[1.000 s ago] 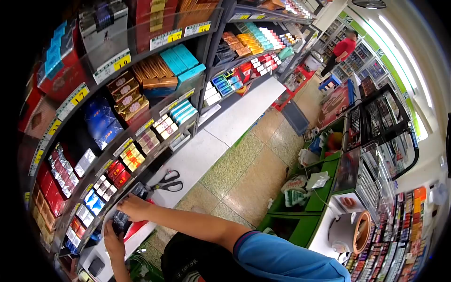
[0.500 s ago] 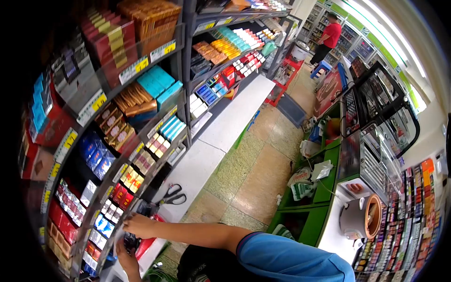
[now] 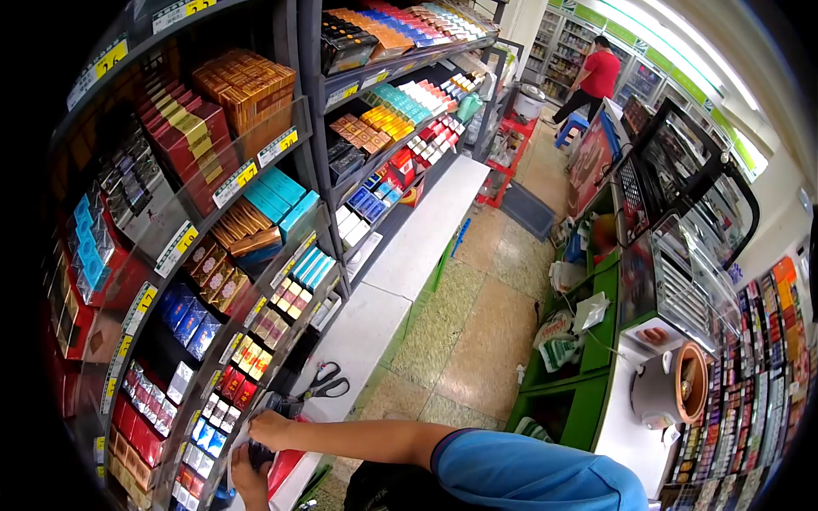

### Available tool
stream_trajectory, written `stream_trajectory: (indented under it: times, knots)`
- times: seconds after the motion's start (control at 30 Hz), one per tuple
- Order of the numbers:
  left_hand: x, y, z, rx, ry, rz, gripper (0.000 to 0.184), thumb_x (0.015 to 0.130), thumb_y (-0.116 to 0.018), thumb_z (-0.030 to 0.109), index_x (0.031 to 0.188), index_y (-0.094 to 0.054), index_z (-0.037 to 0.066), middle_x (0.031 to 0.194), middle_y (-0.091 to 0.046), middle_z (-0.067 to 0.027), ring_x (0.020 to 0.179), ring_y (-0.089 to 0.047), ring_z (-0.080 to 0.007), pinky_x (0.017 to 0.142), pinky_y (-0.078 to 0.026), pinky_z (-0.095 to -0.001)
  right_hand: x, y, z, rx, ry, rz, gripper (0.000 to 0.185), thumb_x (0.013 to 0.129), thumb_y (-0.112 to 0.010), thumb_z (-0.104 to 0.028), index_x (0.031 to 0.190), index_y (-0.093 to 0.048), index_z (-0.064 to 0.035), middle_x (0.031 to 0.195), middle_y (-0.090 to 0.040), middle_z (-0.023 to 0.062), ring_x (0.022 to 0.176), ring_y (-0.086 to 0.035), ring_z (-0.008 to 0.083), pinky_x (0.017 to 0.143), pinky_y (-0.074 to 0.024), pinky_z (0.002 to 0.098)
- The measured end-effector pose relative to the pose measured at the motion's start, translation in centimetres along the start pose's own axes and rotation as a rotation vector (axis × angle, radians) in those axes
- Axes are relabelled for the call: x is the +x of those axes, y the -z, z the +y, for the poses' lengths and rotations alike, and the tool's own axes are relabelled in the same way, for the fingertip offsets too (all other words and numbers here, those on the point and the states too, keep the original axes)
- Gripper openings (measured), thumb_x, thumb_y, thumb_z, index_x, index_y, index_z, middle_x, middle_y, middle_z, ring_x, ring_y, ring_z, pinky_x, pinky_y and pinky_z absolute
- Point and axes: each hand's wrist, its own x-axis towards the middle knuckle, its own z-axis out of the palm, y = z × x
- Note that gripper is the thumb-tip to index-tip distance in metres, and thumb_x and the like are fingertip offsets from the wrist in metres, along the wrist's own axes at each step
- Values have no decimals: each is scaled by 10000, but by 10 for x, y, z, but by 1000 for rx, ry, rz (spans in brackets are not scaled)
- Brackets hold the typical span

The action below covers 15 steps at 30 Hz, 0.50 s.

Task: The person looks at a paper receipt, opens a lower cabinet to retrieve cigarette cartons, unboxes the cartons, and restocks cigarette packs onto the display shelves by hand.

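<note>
My right hand reaches in from the right with its fingers curled together at the front of the lower shelf. Just below it, my left hand is raised with bent fingers around part of a small dark object. The hands almost meet at this object; they cover most of it, and I cannot make out its kind. Beside them a flat red item lies on the white counter. A pair of black-handled scissors rests on the counter beyond my right hand.
Shelves of cigarette packs rise on the left, with price labels along their edges. A green cabinet and a grey pot stand on the right. Down the tiled aisle are a dark mat, a blue stool and a person in red.
The view has shifted, so the shelves and counter appear lower and further right. My hands stay close together at the dark object. The person at the back has changed posture and leans more.
</note>
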Motion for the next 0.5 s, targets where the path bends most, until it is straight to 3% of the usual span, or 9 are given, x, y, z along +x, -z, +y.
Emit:
stream_trajectory:
  times: [0.13, 0.3, 0.5]
  knots:
    - [-1, 1, 0, -5, -9, 9, 596, 471, -713, -4, 1034, -517, -7, 978, -541, -184, 897, -526, -366, 802, -423, -403, 2, -18, 0, -112, -23, 89, 117, 548, -658, -100, 655, -643, -55, 774, -625, 110, 811, -608, 258, 707, -491, 341]
    - [2, 5, 3, -57, -3, -39, 567, 482, -693, -15, 1023, -522, -8, 940, -539, -172, 872, -537, -352, 781, -437, -391, 10, -30, 2, -142, -50, 11, 124, 586, -631, -124, 696, -652, -72, 910, -605, 81, 937, -554, 223, 795, -438, 316]
    - [-2, -11, -20, -88, -43, -16, 583, 433, -729, -40, 979, -528, 0, 902, -554, -157, 820, -556, -335, 738, -449, -381, 6, -30, -3, -258, -46, 27, 191, 582, -656, -155, 760, -649, -85, 918, -589, 55, 939, -526, 205, 761, -414, 320]
